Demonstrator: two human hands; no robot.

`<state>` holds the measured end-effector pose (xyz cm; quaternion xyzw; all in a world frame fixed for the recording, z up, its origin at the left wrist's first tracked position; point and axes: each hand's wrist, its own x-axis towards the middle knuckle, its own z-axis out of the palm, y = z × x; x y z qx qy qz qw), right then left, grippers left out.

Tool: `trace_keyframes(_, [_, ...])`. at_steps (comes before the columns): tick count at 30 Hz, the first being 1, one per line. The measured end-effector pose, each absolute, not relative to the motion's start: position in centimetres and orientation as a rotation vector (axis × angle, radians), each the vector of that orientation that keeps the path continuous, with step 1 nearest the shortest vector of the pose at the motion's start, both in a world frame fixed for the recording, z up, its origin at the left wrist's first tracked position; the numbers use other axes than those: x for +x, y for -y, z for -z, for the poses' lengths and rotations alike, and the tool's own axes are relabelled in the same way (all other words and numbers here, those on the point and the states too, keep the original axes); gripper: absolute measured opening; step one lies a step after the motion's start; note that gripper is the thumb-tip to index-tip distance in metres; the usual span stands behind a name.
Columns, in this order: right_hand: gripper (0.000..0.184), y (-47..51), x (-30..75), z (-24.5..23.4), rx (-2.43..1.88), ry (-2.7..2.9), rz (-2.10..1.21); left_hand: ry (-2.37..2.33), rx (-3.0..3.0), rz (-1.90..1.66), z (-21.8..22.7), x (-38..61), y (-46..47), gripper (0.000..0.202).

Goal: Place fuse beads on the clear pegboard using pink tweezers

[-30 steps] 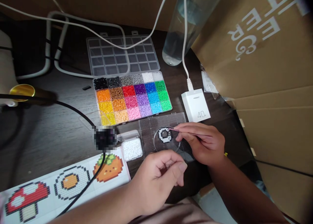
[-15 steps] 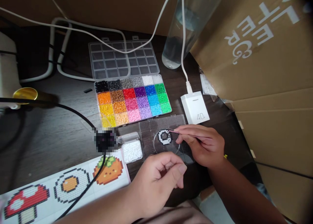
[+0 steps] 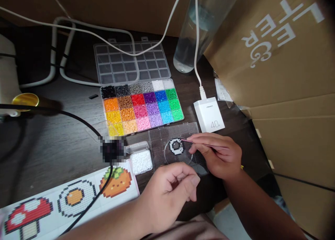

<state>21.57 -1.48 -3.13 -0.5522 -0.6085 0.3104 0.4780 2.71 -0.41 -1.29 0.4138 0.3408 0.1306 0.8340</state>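
Pink tweezers (image 3: 200, 142) are pinched in my right hand (image 3: 220, 154). Their tip reaches the upper right edge of a small ring of white and black beads (image 3: 175, 146) on the clear pegboard (image 3: 163, 133). The ring's middle shows no beads. My left hand (image 3: 174, 194) is closed at the near edge of the board, thumb against the curled fingers, with nothing visible in it. Left of the board is a small clear box of white beads (image 3: 141, 162) with its lid raised. A clear curved outline (image 3: 165, 152) rings the bead pattern.
Behind the board lies a bead case (image 3: 141, 100) sorted by colour, its lid (image 3: 132, 62) folded back. A white charger (image 3: 209, 114), a water bottle (image 3: 193, 37) and cardboard (image 3: 277, 75) stand to the right. At lower left is a pattern sheet (image 3: 89, 194), crossed by a black cable (image 3: 86, 212).
The camera view has shifted very slightly. My right hand has moved a touch to the right, its tweezers still at the ring's upper right edge. My left hand has stayed put.
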Motion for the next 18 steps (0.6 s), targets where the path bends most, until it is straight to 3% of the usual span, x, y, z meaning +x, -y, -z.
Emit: trace_keyframes(18, [0.029,1.36,21.38,3.09,-1.370,1.485,-0.773,-0.717,0.881,-0.275,1.26,2.70,0.37,0.029])
